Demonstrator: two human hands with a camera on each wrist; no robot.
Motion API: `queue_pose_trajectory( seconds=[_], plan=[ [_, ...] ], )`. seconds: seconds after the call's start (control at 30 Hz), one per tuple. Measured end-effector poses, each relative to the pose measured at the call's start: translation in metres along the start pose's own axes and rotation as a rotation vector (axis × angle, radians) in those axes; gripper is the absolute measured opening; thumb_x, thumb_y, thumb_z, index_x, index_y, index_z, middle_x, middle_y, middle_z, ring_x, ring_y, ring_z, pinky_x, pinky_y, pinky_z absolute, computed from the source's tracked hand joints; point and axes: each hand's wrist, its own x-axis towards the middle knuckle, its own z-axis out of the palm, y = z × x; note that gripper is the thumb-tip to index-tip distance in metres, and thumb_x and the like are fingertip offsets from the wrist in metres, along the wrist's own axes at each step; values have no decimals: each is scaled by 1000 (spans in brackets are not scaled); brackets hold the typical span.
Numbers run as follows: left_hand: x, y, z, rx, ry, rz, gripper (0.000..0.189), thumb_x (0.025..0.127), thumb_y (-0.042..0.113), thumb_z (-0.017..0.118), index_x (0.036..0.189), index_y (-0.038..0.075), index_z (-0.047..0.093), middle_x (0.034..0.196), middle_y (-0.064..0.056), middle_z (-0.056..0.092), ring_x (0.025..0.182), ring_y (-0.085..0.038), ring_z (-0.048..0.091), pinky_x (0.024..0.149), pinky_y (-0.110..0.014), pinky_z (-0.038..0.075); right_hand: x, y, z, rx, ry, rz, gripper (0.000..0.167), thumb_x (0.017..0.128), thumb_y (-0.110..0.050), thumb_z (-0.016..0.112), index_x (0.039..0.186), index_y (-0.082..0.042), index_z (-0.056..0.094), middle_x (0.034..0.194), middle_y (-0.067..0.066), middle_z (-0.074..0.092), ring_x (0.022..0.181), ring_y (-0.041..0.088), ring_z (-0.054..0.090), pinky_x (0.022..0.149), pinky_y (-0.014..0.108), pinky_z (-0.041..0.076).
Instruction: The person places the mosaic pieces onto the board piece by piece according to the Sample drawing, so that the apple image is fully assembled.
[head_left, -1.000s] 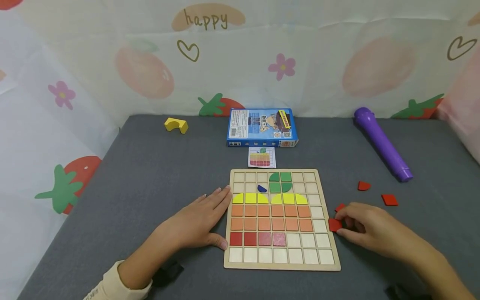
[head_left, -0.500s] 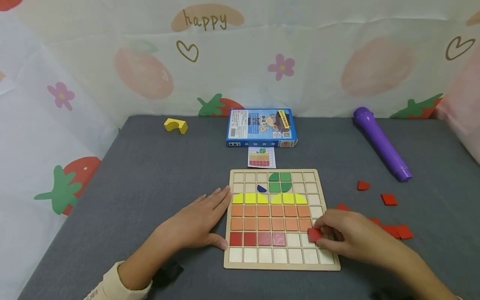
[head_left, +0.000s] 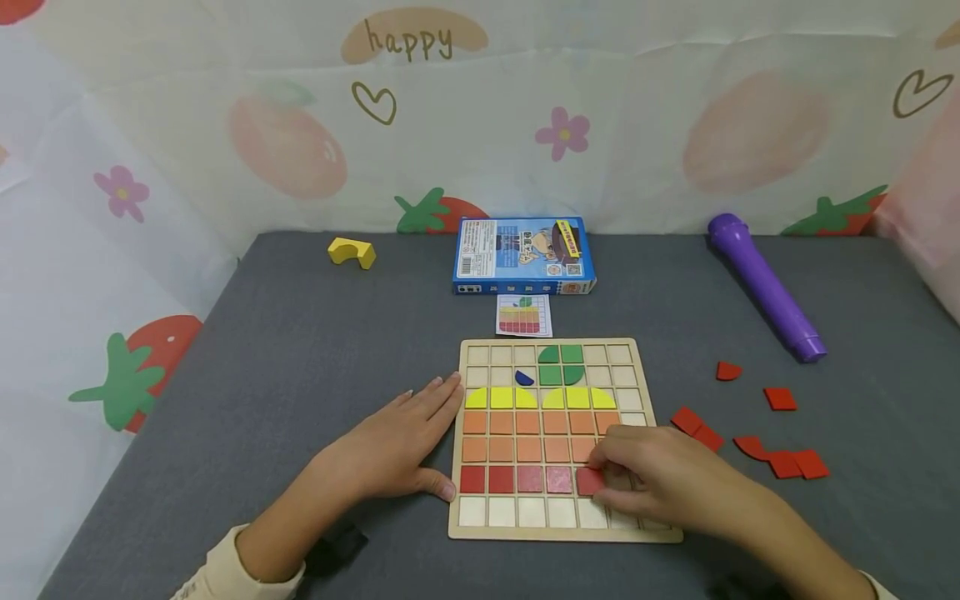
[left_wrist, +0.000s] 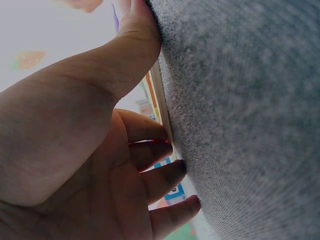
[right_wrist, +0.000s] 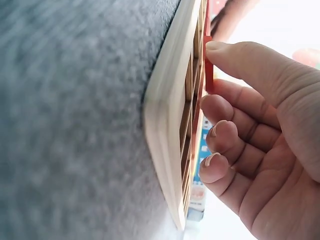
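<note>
A wooden grid board (head_left: 452,517) lies on the dark cloth, partly filled with green, yellow, orange and red tiles. My left hand (head_left: 390,442) lies flat beside it, fingertips and thumb against the board's left edge. My right hand (head_left: 660,471) pinches a red square tile (head_left: 588,482) between thumb and index finger, over the fifth cell of the red row. In the right wrist view the same red tile (right_wrist: 209,75) stands slightly proud of the board, between thumb and index finger. The right hand hides several cells at the board's right side.
Several loose red tiles (head_left: 784,464) lie right of the board. A purple microphone-shaped stick (head_left: 767,287) rests at the back right. Behind the board are a small pattern card (head_left: 523,316), a blue box (head_left: 523,257) and, further left, a yellow arch block (head_left: 352,251).
My right hand has moved left from beside the board, bringing the red tile to the red row. The loose tiles it covered now show. My left hand has stayed in place.
</note>
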Motion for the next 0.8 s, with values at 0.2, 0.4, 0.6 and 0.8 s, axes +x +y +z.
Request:
queue_pose_trajectory(
  seconds=[0.2, 0.4, 0.6, 0.8],
  plan=[
    [0, 0, 0, 4, -2, -4, 114, 81, 62, 72, 160, 2, 16, 167, -13, 10, 151, -32, 14, 116, -55, 22, 4, -1, 3, -32, -8, 10, 16, 84, -15, 81, 90, -23, 69, 83, -17, 55, 66, -2, 50, 57, 16, 43],
    [0, 1, 0, 6, -4, -6, 113, 81, 62, 72, 160, 2, 16, 167, -13, 10, 151, -32, 14, 116, -55, 22, 4, -1, 2, -27, -16, 36, 16, 83, -16, 82, 89, -24, 69, 83, -18, 55, 66, -2, 50, 57, 17, 43],
    [0, 1, -1, 7, -14, -13, 113, 81, 62, 72, 160, 2, 16, 167, -13, 10, 151, -31, 14, 116, -55, 22, 2, 0, 0, -17, -30, 66, 16, 84, -18, 82, 91, -24, 70, 83, -18, 56, 65, -1, 49, 55, 17, 43],
    [0, 1, -2, 9, -14, -9, 113, 81, 62, 72, 160, 2, 16, 167, -13, 10, 151, -32, 14, 116, -55, 22, -3, 5, -13, -51, -19, 95, 14, 86, -16, 80, 95, -21, 71, 84, -18, 56, 70, 0, 51, 59, 20, 45]
  ],
)
